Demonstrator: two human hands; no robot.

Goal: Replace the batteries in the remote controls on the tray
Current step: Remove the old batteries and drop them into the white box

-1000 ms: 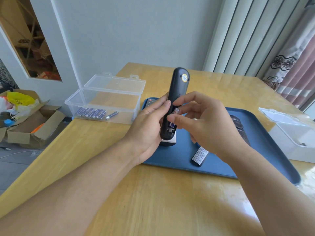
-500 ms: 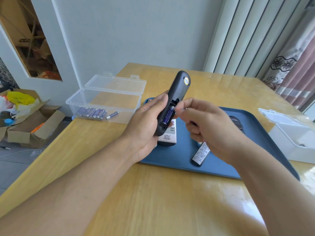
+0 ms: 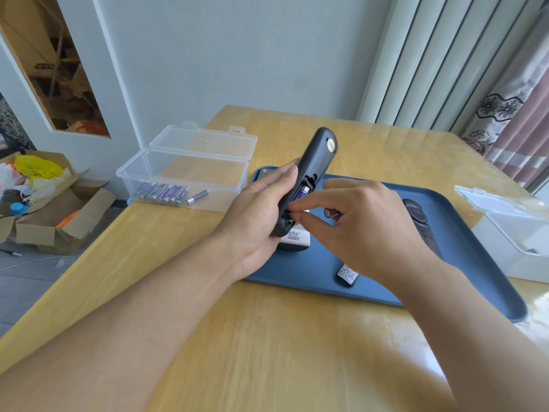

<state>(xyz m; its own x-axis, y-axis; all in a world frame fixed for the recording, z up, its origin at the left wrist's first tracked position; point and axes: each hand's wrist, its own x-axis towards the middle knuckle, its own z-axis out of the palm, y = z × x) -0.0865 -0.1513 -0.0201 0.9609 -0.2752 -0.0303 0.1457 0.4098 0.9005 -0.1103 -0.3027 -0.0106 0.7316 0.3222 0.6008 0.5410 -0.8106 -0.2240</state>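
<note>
upright remote [image 3: 318,162] in left hand [image 3: 255,215]

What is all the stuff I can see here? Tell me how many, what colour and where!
Wooden table: one, light yellow-brown, under everything.
Flat plastic tray: one, dark blue, middle of the table.
Long black remote control: one, held tilted above the tray, battery slot open with a purple battery inside.
Other remotes lying on the tray: at least three, dark, partly hidden; one at the right.
Clear plastic box: one, lid open, left of the tray.
Purple batteries: about seven, inside the clear box.
White box: one, open, right table edge.
Cardboard box: one, brown, on the floor at left.
Left hand: grips the black remote.
Right hand: fingertips at the open slot, holding a small battery.
</note>
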